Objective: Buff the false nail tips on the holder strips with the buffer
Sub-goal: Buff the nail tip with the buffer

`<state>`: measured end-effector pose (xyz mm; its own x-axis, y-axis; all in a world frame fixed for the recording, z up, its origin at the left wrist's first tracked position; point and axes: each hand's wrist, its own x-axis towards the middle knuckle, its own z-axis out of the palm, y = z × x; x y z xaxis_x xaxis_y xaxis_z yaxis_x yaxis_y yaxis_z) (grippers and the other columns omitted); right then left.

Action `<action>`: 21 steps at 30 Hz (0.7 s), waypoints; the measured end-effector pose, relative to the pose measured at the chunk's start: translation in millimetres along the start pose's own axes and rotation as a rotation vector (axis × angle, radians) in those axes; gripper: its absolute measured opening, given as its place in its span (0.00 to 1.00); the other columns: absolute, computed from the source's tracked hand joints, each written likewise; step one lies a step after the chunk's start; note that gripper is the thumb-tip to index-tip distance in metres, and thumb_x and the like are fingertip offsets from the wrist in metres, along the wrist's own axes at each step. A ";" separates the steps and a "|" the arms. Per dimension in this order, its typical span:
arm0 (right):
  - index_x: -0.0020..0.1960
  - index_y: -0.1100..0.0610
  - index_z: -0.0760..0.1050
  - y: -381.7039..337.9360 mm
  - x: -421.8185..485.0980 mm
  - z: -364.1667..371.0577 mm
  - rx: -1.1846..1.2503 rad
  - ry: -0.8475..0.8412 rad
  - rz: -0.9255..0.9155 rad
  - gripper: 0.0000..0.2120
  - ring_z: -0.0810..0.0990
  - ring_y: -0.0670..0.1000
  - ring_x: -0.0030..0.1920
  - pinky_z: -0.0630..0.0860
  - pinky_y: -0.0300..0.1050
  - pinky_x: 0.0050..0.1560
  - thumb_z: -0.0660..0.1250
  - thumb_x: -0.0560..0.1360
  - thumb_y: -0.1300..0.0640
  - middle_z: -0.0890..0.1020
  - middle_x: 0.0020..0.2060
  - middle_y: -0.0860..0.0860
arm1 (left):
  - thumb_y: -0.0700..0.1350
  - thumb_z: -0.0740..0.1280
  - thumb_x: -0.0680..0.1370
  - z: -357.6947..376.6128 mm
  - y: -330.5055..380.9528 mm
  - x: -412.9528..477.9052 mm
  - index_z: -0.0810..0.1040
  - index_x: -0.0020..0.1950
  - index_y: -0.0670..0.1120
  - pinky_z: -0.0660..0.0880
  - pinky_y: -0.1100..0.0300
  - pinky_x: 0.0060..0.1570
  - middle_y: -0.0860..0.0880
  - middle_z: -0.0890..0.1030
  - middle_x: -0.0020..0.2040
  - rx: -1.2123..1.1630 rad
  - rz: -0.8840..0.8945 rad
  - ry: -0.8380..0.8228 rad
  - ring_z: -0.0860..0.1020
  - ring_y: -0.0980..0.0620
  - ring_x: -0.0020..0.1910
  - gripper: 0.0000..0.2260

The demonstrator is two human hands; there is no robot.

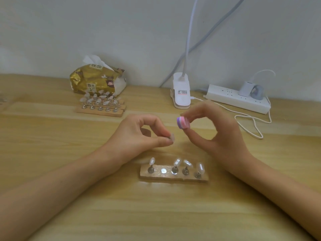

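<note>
One tip (pixel 172 137) in left hand (pixel 139 134), pinched between thumb and forefinger, far side of near strip (pixel 173 177). Buffer (pixel 182 122) just right of it, gripped at fingertips of right hand (pixel 217 133). Four tips (pixel 177 162) upright on near strip; further strips (pixel 100 110) with tips far left, near side of tissue pack (pixel 93 80)

Open table (pixel 60 145) left; cable (pixel 246 128) right; holder strip (pixel 165 177) centre.

My left hand (pixel 139 134): raised, thumb and forefinger pinching nail tip (pixel 172 137). My right hand (pixel 215 129): raised, fingertips pinching buffer (pixel 183 122).
</note>
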<state>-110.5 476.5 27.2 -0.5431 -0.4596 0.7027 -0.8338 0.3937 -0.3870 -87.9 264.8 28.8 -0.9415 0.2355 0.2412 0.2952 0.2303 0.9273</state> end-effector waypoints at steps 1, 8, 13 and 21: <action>0.49 0.60 0.79 -2.2 0.5 1.5 -0.010 -0.013 -0.060 0.08 0.81 0.51 0.49 0.77 0.46 0.52 0.73 0.74 0.69 0.82 0.46 0.51 | 0.40 0.79 0.67 0.0 -0.5 0.8 0.82 0.32 0.52 0.66 0.76 0.31 0.57 0.81 0.33 0.003 -0.001 0.005 0.72 0.65 0.26 0.10; 0.53 0.58 0.81 0.7 -2.1 -4.9 -0.070 -0.043 -0.024 0.11 0.80 0.49 0.51 0.77 0.46 0.54 0.73 0.74 0.70 0.80 0.48 0.51 | 0.39 0.79 0.67 -0.6 -0.3 -0.5 0.82 0.31 0.54 0.66 0.76 0.31 0.58 0.81 0.33 -0.001 0.008 0.000 0.73 0.66 0.26 0.12; 0.53 0.56 0.82 7.4 -7.7 -2.8 -0.093 -0.110 0.034 0.14 0.80 0.48 0.52 0.76 0.46 0.54 0.73 0.72 0.71 0.80 0.50 0.50 | 0.41 0.78 0.68 -2.3 -0.2 -1.9 0.82 0.33 0.53 0.69 0.73 0.32 0.56 0.82 0.35 -0.026 0.007 0.014 0.73 0.64 0.28 0.09; 0.53 0.56 0.82 9.0 -9.7 -8.3 -0.009 -0.039 0.120 0.08 0.82 0.50 0.47 0.76 0.39 0.52 0.74 0.75 0.65 0.83 0.48 0.48 | 0.43 0.74 0.73 -15.5 30.0 -4.3 0.81 0.48 0.49 0.73 0.71 0.35 0.53 0.87 0.45 -0.028 0.212 0.081 0.84 0.55 0.38 0.06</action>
<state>-111.9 491.1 21.9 -0.6428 -0.4394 0.6275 -0.7616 0.4548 -0.4616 -77.5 256.0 60.0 -0.8689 0.1993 0.4530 0.4846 0.1571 0.8605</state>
